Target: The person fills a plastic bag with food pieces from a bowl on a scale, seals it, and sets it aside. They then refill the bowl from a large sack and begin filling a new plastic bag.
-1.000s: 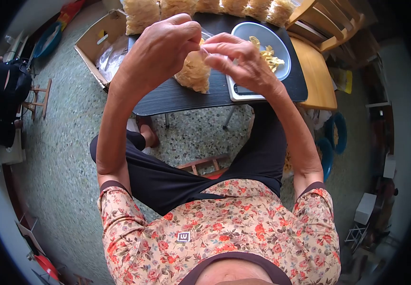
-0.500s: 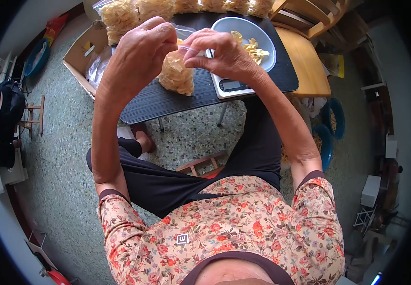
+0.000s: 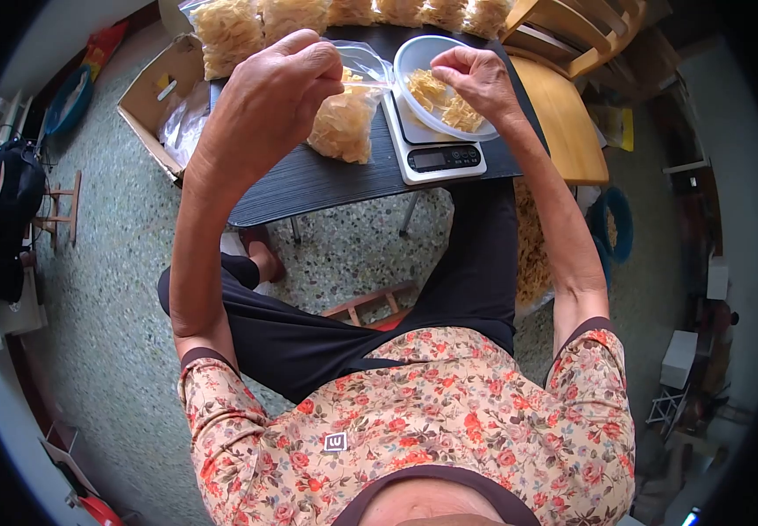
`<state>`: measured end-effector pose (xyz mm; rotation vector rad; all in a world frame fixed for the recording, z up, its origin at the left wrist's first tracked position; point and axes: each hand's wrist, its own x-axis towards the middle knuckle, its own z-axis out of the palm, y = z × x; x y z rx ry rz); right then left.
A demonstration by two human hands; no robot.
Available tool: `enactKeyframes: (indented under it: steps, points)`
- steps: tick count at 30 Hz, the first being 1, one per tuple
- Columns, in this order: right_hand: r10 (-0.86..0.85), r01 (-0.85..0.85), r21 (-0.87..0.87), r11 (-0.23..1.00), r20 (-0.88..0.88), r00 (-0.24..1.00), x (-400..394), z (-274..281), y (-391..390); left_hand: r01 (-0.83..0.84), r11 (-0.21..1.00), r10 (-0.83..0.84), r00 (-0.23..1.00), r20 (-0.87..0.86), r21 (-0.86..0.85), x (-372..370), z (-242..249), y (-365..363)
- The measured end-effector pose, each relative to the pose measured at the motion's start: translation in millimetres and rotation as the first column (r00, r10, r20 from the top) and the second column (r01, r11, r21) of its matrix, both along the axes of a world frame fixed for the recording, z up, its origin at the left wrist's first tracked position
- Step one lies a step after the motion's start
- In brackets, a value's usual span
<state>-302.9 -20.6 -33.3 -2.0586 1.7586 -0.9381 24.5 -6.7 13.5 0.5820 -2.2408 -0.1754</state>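
Note:
A clear zip bag (image 3: 342,127) part filled with thin, pale yellow dried pieces stands on the dark table, its top loose and spread. My left hand (image 3: 296,74) is closed on the bag's upper left edge. Beside it, a translucent plastic bowl (image 3: 403,63) rests on a white digital kitchen scale (image 3: 410,162), with more dried pieces (image 3: 460,114) inside. My right hand (image 3: 477,83) is over the bowl, thumb and fingers pinched together. Whatever those fingers hold, if anything, is too small or hidden to tell. The scale's display cannot be read.
Several filled bags (image 3: 221,35) line the table's far edge. A cardboard box (image 3: 147,114) with plastic bags is left of the dark table (image 3: 283,188). A wooden chair (image 3: 563,114) is at the right, with blue basins (image 3: 617,223) and a heap of dried pieces (image 3: 532,250) on the floor.
My right hand has left the bag's top and moved right, over the bowl. The bag has shifted slightly right, its mouth now wider, while my left hand keeps its hold. The bowl has shifted slightly.

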Motion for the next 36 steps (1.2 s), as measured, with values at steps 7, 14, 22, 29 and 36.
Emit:
enactKeyframes:
  steps: [7,14,22,29,36]
  points:
    - [-0.02,0.03,0.019,0.999,-0.389,0.921,7,-2,2,0.008,1.0,-0.008,1.0,0.005,-0.011,-2,-2,-1]
    - [-0.009,-0.008,-0.032,0.999,-0.502,0.865,4,-16,-6,0.012,1.0,-0.012,1.0,0.01,0.001,-2,-2,-3]
    - [0.006,-0.011,-0.016,1.0,-0.277,0.961,-17,3,-1,0.003,1.0,-0.003,1.0,0.014,0.005,-5,-2,-2]
    - [-0.038,-0.132,0.142,0.981,0.81,0.586,-47,4,7,0.033,0.998,-0.032,0.999,-0.014,0.05,-6,-2,0]
    - [0.089,-0.384,0.094,0.919,0.897,0.434,37,45,30,0.043,0.998,-0.043,0.999,0.005,0.035,-5,-1,-1]
